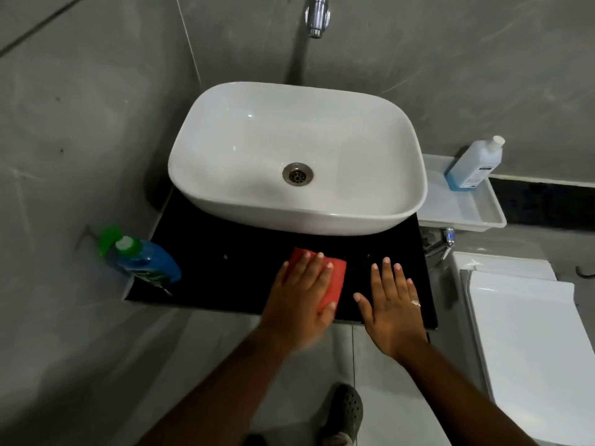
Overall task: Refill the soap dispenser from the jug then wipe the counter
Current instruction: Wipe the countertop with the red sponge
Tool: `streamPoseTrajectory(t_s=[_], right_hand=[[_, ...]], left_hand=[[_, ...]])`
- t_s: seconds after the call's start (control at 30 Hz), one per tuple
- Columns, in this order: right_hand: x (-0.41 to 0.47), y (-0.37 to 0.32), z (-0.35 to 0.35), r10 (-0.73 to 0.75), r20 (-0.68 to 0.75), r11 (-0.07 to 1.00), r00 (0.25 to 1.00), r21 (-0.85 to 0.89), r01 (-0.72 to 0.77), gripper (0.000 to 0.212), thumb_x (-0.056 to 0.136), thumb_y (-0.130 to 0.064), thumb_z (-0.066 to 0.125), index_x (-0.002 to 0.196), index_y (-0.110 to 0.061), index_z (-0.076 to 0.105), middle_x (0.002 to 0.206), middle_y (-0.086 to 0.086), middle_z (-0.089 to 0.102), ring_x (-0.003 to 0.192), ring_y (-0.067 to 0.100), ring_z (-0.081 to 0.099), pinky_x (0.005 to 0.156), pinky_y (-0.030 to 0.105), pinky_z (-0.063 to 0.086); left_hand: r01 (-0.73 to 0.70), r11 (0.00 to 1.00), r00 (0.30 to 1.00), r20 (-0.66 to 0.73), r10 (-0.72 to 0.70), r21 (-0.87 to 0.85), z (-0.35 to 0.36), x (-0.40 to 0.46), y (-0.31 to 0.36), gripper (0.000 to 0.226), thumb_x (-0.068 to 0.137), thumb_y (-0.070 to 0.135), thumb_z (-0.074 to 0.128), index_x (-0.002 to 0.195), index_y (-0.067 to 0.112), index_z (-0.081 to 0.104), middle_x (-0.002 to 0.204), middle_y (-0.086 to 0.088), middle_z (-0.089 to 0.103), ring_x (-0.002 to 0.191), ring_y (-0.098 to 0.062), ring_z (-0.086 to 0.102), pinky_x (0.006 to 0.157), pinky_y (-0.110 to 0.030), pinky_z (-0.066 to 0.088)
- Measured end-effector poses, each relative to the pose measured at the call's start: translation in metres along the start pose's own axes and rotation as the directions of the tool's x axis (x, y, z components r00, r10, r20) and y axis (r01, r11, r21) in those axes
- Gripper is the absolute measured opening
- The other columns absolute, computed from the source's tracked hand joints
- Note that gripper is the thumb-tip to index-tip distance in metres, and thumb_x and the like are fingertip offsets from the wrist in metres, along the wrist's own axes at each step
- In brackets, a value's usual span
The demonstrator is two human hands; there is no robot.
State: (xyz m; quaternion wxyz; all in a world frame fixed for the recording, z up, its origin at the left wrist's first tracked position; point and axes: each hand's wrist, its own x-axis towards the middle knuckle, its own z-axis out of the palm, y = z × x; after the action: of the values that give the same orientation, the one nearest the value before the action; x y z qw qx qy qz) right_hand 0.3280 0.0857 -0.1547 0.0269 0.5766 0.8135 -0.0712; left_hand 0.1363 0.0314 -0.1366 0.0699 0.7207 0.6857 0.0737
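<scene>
Fingers (314, 263) of the left hand (301, 297) lie straight and spread, pressing flat on a red cloth (335, 278) against the black counter (231, 268), thumb tucked along the cloth's near edge. Just to the right, the right hand (392, 304) lies flat too, fingers splayed, palm down on the bare counter, holding nothing, a ring (416, 303) on one finger.

Straight beyond both hands, the white basin (296, 156) sits on the counter, its front wall overhanging the strip where the cloth lies. The bowl holds nothing visible but the metal drain (297, 174), and a chrome tap (318, 16) hangs over its far rim.

Well off to the left of the cloth, at the counter's corner against the wall, stands a blue bottle (148, 260) with a green cap, leaning in the wide lens; whether it is the dispenser or the jug, I can't tell. Far right and beyond the right hand, a white tray (463, 207) carries a clear bottle (473, 164) with blue liquid low in it and a white cap. Nearer on that side, a white toilet lid (531, 333). Down below the wrists, a dark shoe (346, 410) on grey floor tiles.
</scene>
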Motion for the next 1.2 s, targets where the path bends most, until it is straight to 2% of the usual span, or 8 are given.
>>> streamPoseTrajectory(t_s=[0.27, 0.5, 0.6, 0.73, 0.87, 1.03, 1.13, 1.2], right_hand=[[-0.001, 0.003, -0.001, -0.018, 0.037, 1.0, 0.999, 0.014, 0.018, 0.081, 0.084, -0.065, -0.013, 0.149, -0.018, -0.006, 0.158, 0.004, -0.014, 0.143, 0.019, -0.02, 0.117, 0.039, -0.008], [-0.003, -0.033, -0.039, 0.147, -0.146, 0.842, 0.978, 0.538, -0.046, 0.055, 0.1, -0.038, 0.034, 0.145, -0.006, 0.034, 0.156, 0.012, 0.027, 0.148, 0.019, 0.012, 0.12, 0.038, 0.014], [-0.003, -0.084, -0.044, -0.025, -0.231, 0.875, 0.973, 0.465, 0.133, 0.054, 0.097, -0.034, 0.034, 0.141, -0.005, 0.042, 0.153, 0.013, 0.034, 0.146, 0.023, 0.019, 0.119, 0.035, 0.015], [0.006, -0.123, -0.024, -0.253, -0.043, 0.954, 0.966, 0.155, 0.257, 0.064, 0.099, -0.046, 0.023, 0.15, -0.007, 0.023, 0.16, 0.014, 0.013, 0.149, 0.027, 0.003, 0.121, 0.043, -0.001], [0.01, -0.08, -0.02, -0.402, -0.036, 0.915, 0.915, 0.023, 0.403, 0.067, 0.093, -0.05, 0.032, 0.141, -0.003, 0.043, 0.15, 0.019, 0.037, 0.141, 0.035, 0.032, 0.115, 0.054, 0.023], [0.04, 0.024, -0.031, -0.051, -0.06, 0.999, 0.997, -0.015, 0.05, 0.078, 0.09, -0.051, 0.011, 0.147, -0.001, 0.028, 0.156, 0.021, 0.022, 0.146, 0.035, 0.019, 0.119, 0.048, 0.011], [0.039, 0.005, -0.023, 0.16, -0.087, 0.986, 0.983, 0.051, -0.156, 0.077, 0.09, -0.05, 0.008, 0.149, -0.002, 0.021, 0.158, 0.02, 0.016, 0.147, 0.033, 0.011, 0.119, 0.049, 0.008], [0.022, -0.026, -0.013, 0.131, -0.11, 0.99, 0.985, 0.066, -0.125, 0.076, 0.093, -0.053, 0.01, 0.149, -0.002, 0.02, 0.158, 0.02, 0.016, 0.147, 0.033, 0.011, 0.119, 0.049, 0.008]], left_hand=[[0.474, 0.88, 0.876, -0.084, -0.474, -0.022, -0.005, -0.013, -0.051, 0.076, 0.08, 0.051, 0.036, 0.144, 0.01, 0.039, 0.152, -0.017, 0.037, 0.142, -0.038, 0.03, 0.113, -0.06, 0.019], [0.283, 0.918, 0.953, -0.021, -0.301, -0.277, -0.007, -0.005, 0.02, 0.064, 0.088, 0.045, 0.035, 0.143, 0.013, 0.04, 0.156, -0.013, 0.029, 0.146, -0.034, 0.022, 0.116, -0.056, 0.016], [0.331, 0.901, 0.917, -0.13, -0.377, -0.282, -0.015, -0.015, -0.019, 0.06, 0.089, 0.034, 0.031, 0.133, -0.002, 0.052, 0.142, -0.027, 0.046, 0.132, -0.046, 0.042, 0.105, -0.06, 0.035], [0.381, 0.923, 0.916, -0.108, -0.386, -0.058, -0.013, -0.034, -0.068, 0.06, 0.089, 0.033, 0.029, 0.131, -0.004, 0.053, 0.139, -0.029, 0.048, 0.131, -0.048, 0.042, 0.105, -0.059, 0.036], [0.353, 0.935, 0.929, -0.13, -0.345, 0.041, -0.002, -0.037, -0.072, 0.058, 0.091, 0.033, 0.031, 0.134, -0.001, 0.05, 0.142, -0.026, 0.047, 0.134, -0.043, 0.041, 0.108, -0.056, 0.033], [0.369, 0.929, 0.927, -0.096, -0.364, 0.038, -0.004, -0.038, -0.074, 0.063, 0.091, 0.036, 0.022, 0.141, 0.002, 0.041, 0.149, -0.021, 0.039, 0.141, -0.037, 0.033, 0.113, -0.053, 0.024], [0.375, 0.926, 0.926, -0.061, -0.372, 0.044, -0.002, -0.037, -0.075, 0.064, 0.091, 0.037, 0.02, 0.143, 0.004, 0.038, 0.152, -0.019, 0.036, 0.143, -0.035, 0.03, 0.115, -0.052, 0.022], [0.377, 0.925, 0.925, -0.065, -0.374, 0.044, -0.001, -0.036, -0.075, 0.064, 0.092, 0.037, 0.021, 0.143, 0.004, 0.038, 0.151, -0.019, 0.036, 0.142, -0.035, 0.031, 0.114, -0.053, 0.022]])
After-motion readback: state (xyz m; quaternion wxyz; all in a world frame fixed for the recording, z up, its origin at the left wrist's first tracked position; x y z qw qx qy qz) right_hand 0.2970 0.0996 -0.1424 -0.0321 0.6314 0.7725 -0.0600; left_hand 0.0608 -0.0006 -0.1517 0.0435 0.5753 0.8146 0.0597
